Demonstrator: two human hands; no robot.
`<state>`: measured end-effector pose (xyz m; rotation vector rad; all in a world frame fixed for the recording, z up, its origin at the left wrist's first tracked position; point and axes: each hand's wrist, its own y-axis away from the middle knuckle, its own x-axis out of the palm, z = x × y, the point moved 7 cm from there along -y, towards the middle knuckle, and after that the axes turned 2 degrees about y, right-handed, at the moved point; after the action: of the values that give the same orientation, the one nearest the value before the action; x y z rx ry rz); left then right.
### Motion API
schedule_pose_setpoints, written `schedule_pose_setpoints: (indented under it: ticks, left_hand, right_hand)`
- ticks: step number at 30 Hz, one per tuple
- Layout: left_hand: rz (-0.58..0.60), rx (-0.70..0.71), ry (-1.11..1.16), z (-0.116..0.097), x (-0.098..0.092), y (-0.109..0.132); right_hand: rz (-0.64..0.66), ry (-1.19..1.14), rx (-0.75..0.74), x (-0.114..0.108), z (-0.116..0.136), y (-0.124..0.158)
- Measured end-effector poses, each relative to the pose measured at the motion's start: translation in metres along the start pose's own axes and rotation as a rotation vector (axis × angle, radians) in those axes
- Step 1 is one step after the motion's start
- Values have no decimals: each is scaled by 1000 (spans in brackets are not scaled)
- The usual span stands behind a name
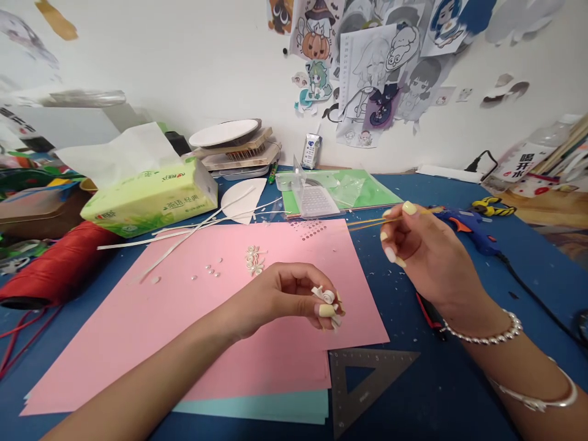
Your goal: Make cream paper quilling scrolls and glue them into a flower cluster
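Note:
My left hand (pixel 298 294) is closed on a small white curled paper piece (pixel 327 296), pinched between thumb and fingers above the pink paper (pixel 184 331). Off to the right, my right hand (pixel 413 245) is raised with its thumb and fingertips drawn together; thin orange strands (pixel 367 223) run leftward near its fingertips, and whether it grips them is hard to make out. More white curled pieces (pixel 254 260) lie on the pink paper, with several small pearl-like beads (pixel 212 269) to their left. Long white paper strips (pixel 179 240) cross the sheet's back edge.
A metal set square (pixel 367 383) lies at the front. Behind the right hand are a blue glue gun (pixel 478 233) and yellow-black pliers (pixel 493 207). A tissue pack (pixel 151 196) and red thread spool (pixel 59 266) stand at left; a green sheet (pixel 372 187) lies at the back.

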<state>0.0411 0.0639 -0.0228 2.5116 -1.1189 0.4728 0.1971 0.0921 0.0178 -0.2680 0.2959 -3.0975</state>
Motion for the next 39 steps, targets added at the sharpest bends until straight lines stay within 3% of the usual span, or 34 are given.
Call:
schedule_pose_setpoints:
  ticks: [10, 17, 23, 30, 39]
  left_hand:
    - [11, 49, 115, -6, 0, 1]
    - [26, 104, 127, -8, 0, 3]
    - [-17, 176, 141, -14, -4, 3]
    - [21, 219, 144, -17, 1, 5]
    - [67, 188, 158, -13, 4, 7]
  right_hand:
    - [242, 36, 53, 24, -11, 6]
    - [217, 335, -13, 21, -7, 9]
    - [192, 808, -352, 29, 18, 22]
    - [269, 1024, -737, 52, 31, 44]
    - [229, 1190, -907, 57, 33, 51]
